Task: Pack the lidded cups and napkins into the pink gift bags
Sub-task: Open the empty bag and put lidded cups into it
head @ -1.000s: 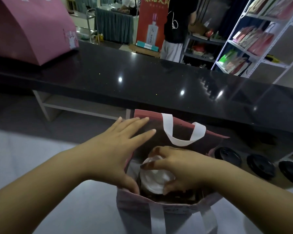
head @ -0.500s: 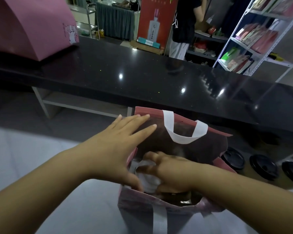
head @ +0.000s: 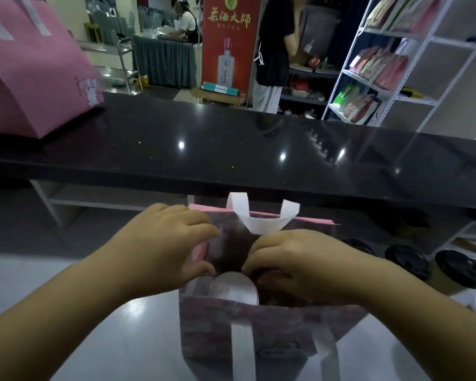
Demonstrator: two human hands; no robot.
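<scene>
Left hand [head: 165, 248] pinches open the soft, floppy pink gift bag [head: 272, 334]; right hand [head: 294, 259] curls inside, grasp unclear. White-lidded cup [head: 234, 290] sits inside: probably light, crushable. Lift by the 2 white handles [head: 261, 224].

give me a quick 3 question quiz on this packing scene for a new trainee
1. True or false: a white-lidded cup sits inside the pink gift bag.
2. Pick one. The left hand and right hand are: A at the bag's open top; B under its base; C well away from it.
3. Fill in: the round lids to the right of the bag are ___ in colour.

Key: 1 true; 2 A; 3 black.
</scene>
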